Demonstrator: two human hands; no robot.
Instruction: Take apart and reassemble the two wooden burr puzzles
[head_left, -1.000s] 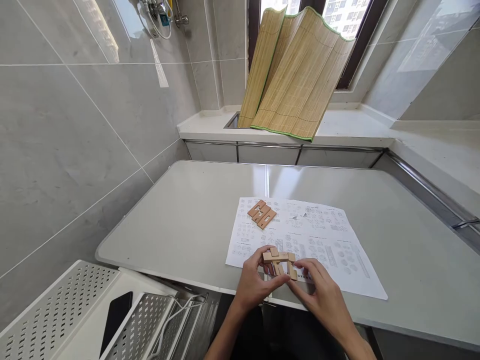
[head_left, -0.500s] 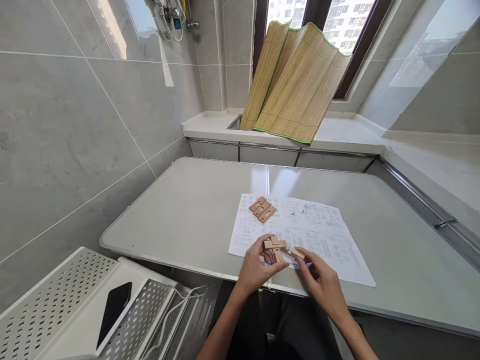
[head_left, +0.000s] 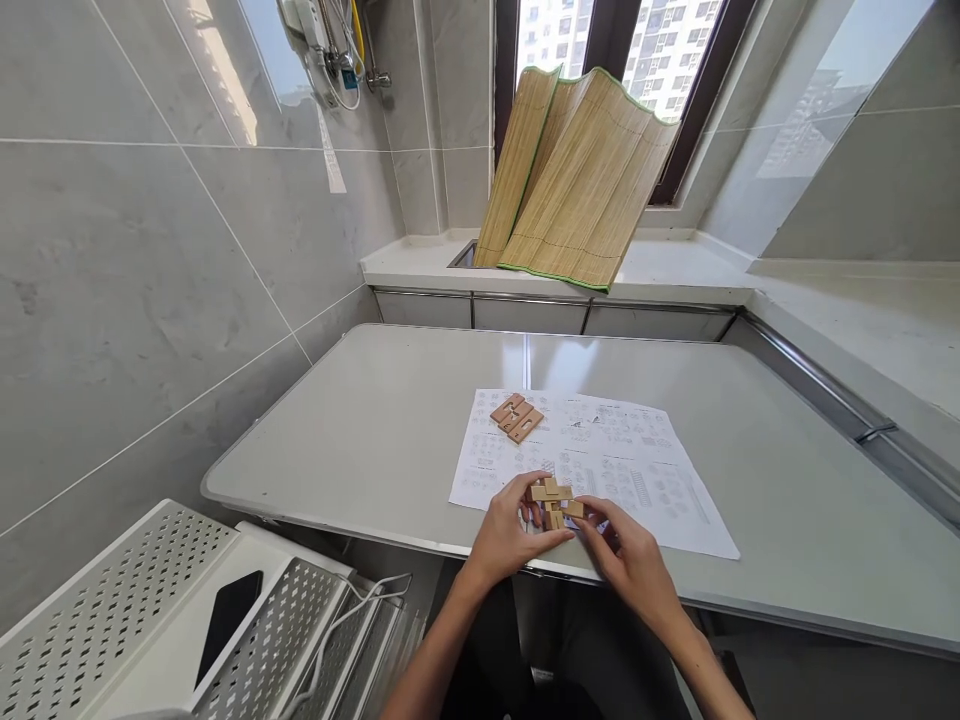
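My left hand (head_left: pixel 504 528) is closed round a partly joined wooden burr puzzle (head_left: pixel 551 493), its light pieces crossing one another, just above the near edge of the paper. Between the thumb and fingers of my right hand (head_left: pixel 626 545) is a small notched wooden piece (head_left: pixel 575 508), its left end against the right side of the puzzle. How deep it sits there I cannot tell. Beyond the hands, a few flat reddish-brown wooden pieces with cut-outs (head_left: pixel 517 418) lie on the printed instruction sheet (head_left: pixel 660 480).
The sheet lies on a pale folding table (head_left: pixel 360 430) with a centre seam. At the lower left a white perforated rack (head_left: pixel 127 590) holds a black phone (head_left: pixel 229 620) and a white cable (head_left: pixel 330 640). A bamboo mat (head_left: pixel 577 190) leans by the window over a white counter (head_left: pixel 675 262).
My right hand has moved left, bringing its wooden piece up against the puzzle; before, the piece was tilted and further right. The camera view has shifted slightly.
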